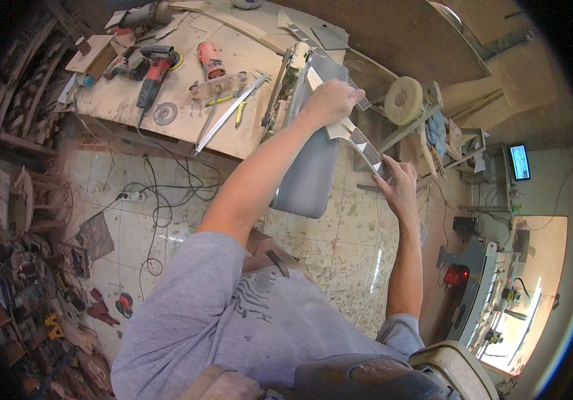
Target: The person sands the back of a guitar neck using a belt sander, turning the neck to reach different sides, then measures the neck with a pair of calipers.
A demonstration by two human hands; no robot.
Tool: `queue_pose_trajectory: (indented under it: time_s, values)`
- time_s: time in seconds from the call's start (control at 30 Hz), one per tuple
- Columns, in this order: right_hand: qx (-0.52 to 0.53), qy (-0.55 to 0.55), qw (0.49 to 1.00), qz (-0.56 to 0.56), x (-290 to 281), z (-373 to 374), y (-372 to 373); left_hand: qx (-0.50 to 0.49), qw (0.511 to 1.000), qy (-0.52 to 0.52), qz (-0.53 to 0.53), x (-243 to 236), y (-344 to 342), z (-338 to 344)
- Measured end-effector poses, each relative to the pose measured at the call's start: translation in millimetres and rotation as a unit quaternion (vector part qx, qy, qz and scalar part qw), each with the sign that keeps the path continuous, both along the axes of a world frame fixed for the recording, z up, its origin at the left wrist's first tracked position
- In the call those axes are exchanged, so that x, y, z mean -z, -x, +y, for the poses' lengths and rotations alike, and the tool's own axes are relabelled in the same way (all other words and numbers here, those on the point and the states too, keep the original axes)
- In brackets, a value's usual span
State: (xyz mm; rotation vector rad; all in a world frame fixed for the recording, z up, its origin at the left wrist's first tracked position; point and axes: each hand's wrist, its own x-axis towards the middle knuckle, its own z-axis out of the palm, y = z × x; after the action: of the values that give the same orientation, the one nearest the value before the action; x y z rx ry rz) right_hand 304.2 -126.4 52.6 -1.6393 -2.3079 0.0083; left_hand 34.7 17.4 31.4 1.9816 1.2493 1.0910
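A grey belt sander with a long wide belt reaches out from the workbench in front of me. Above its belt, my left hand is closed on a flat cream-and-shiny shaped piece. One cream tip shows beyond my knuckles, and a small glossy part shows by my fingertips. The shiny end slants down to the right, where my right hand pinches it between thumb and fingers. Whether the piece touches the belt cannot be made out, since my left hand covers its middle.
On the workbench lie a red-and-black sander, a red power tool, a grey disc, and a long metal strip. A round buffing wheel stands right of the belt. Cables loop across the tiled floor.
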Motion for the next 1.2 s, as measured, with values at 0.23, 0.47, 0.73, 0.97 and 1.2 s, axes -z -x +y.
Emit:
queue_pose_trajectory:
  time_s: [0.23,0.47,0.73,0.97,1.2]
  values:
    - [0.020,0.016,1.000,-0.013,3.1,-0.9,-1.5,-0.005,0.999,-0.037,-0.032,10.0,-5.5,1.7]
    - [0.027,0.024,0.999,-0.017,3.1,-4.7,-5.4,0.032,0.999,0.008,-0.030,9.2,-8.9,-0.7]
    - [-0.010,0.020,1.000,-0.012,-1.8,0.5,-7.4,0.006,0.999,-0.007,-0.045,3.1,-5.8,-7.5]
    - [-0.005,0.025,1.000,0.010,2.4,4.3,-1.8,-0.036,0.997,-0.054,-0.032,6.3,3.6,-13.9]
    - [-0.004,0.019,1.000,0.013,6.0,2.7,-1.6,-0.037,0.998,-0.035,0.020,1.3,7.8,-16.1]
